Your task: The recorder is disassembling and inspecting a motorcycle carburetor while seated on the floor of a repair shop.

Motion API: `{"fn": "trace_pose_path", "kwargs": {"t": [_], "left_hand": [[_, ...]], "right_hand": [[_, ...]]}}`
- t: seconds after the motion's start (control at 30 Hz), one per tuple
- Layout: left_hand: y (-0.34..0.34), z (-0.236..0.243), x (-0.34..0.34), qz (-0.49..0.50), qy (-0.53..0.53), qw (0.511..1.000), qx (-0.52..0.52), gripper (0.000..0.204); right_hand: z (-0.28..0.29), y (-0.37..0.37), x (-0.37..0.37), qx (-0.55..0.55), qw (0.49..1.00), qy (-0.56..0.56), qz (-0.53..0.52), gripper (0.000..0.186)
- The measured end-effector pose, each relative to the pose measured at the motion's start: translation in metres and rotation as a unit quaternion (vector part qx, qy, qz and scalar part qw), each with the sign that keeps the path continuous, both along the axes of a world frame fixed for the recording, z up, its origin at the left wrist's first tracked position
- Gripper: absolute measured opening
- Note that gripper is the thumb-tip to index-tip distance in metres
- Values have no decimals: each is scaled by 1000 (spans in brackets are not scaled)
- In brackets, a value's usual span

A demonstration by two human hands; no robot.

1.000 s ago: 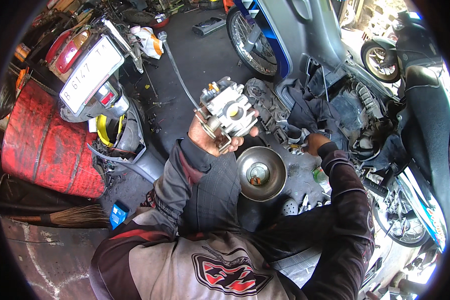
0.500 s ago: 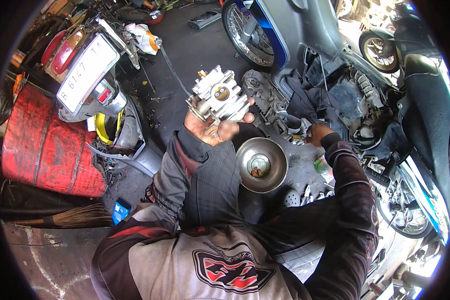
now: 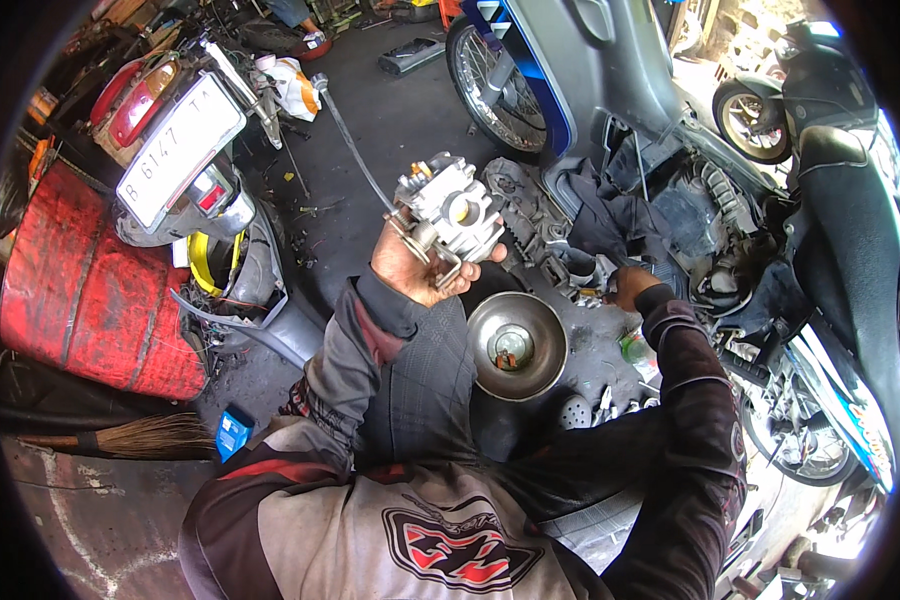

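Note:
My left hand (image 3: 420,272) is wrapped round a silver metal carburetor (image 3: 450,208), held up above my knee with its round bore showing. A thin grey cable (image 3: 354,148) runs from near the carburetor up to the left. Lower and to the right, my right hand (image 3: 632,287) reaches down to greasy engine parts (image 3: 575,262) beside a dark cloth (image 3: 620,225). Its fingers are bent together, and whatever they hold is hidden. Between my legs stands a round metal bowl (image 3: 555,350) with small orange-brown pieces in its middle.
At left are a dented red drum (image 3: 90,290), a motorcycle rear with a white plate (image 3: 178,150) and a broom (image 3: 155,432). A partly stripped scooter (image 3: 610,70) stands ahead, with another motorcycle at right. A green-labelled bottle (image 3: 640,350) and loose tools lie near my right forearm.
The carburetor has turned in my left hand and moved slightly down and right. My right hand has shifted a little down and left among the engine parts.

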State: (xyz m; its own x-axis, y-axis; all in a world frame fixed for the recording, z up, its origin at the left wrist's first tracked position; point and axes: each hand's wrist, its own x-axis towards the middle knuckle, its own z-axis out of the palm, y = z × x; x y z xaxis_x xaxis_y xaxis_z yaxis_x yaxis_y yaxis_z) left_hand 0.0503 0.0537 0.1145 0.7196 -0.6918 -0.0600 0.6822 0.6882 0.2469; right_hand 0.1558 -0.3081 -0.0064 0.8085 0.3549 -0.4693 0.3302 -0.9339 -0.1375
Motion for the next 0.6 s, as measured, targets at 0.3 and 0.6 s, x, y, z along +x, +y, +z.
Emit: {"fn": "trace_pose_path", "kwargs": {"t": [0.3,0.6], "left_hand": [[-7,5,-2,66,-6,997,34,74],[-15,13,-7,115,0,991,65,71]], "right_hand": [[-13,-6,5,-6,1000,1,18,50],[-19,-6,9,-13,1000,7,-4,46]]}}
